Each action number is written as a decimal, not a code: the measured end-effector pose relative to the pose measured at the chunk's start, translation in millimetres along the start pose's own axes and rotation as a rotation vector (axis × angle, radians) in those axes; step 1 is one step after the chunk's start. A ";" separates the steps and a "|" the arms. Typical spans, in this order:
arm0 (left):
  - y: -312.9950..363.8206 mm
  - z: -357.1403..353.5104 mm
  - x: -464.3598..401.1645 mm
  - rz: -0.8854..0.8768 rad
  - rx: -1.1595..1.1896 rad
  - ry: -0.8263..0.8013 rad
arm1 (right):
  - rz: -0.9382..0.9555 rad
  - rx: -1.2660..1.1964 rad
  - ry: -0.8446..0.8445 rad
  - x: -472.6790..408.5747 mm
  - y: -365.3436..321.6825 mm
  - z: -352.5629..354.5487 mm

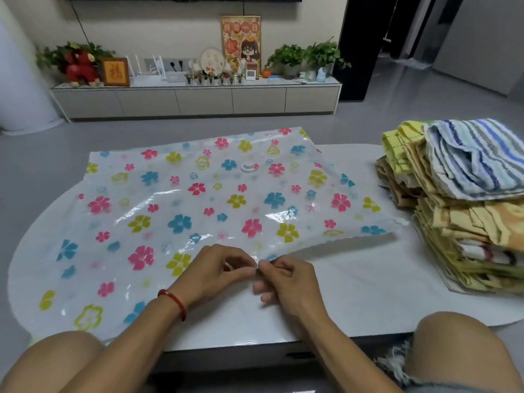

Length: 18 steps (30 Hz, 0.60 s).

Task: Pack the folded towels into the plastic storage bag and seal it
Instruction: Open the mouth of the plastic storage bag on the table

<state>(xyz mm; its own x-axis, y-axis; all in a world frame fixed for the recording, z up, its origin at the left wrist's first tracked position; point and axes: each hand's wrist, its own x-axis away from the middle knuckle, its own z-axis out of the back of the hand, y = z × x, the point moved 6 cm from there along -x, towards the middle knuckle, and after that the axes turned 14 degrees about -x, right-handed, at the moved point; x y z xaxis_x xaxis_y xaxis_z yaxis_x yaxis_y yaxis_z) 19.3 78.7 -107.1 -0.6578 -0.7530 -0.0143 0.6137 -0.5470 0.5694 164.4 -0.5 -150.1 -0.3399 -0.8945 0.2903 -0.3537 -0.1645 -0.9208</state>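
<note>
The task looks to be at its very start. The plastic storage bag [198,205] lies flat and empty on the table [368,285], spreading away from both hands and off to the left of them, and none of the folded towels [465,211] has gone in. They sit in one tall stack on the table, well apart to the right of the right hand and a little beyond it.

The left hand [218,269] and the right hand [286,279] meet at the bag's near edge, fingers curled, each pinching the thin film between thumb and fingertips. The likely aim is to part the two layers at the mouth. To the right of the right hand the edge lifts off the table and shows a wavy, scalloped rim. Whether the seal strip is already parted cannot be told. Opening, loading and sealing all appear still to be done.

The bag is glossy, translucent film printed with pink, blue and yellow-green flowers; it wrinkles and throws bright glare patches. A small round white valve [248,166] sits on its top face, far beyond the hands. The towels are soft terry, folded into rough rectangles with uneven edges: a blue-and-grey striped one on top, yellow-green and tan ones under it. The table top is smooth and pale, with a rounded outline.

A red cord bracelet [173,302] circles the left wrist.
</note>
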 end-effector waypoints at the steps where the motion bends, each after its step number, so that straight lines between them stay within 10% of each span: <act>1: -1.7 0.2 -0.6 0.020 0.051 -0.024 | 0.006 0.010 -0.004 -0.1 0.0 0.5; 9: -18.8 -1.5 1.0 0.176 0.264 -0.125 | 0.049 0.018 -0.046 1.8 1.3 1.1; 18: 17.9 -0.7 7.0 -0.136 -0.352 0.166 | -0.070 -0.012 -0.012 -0.9 5.9 -1.2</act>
<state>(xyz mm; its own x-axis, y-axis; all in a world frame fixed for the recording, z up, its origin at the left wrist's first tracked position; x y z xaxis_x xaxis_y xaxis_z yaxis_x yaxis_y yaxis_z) 26.0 63.3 -97.5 -0.6817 -0.6980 -0.2193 0.6566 -0.7158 0.2377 161.6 -0.2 -155.5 -0.3031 -0.8860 0.3509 -0.3869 -0.2221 -0.8950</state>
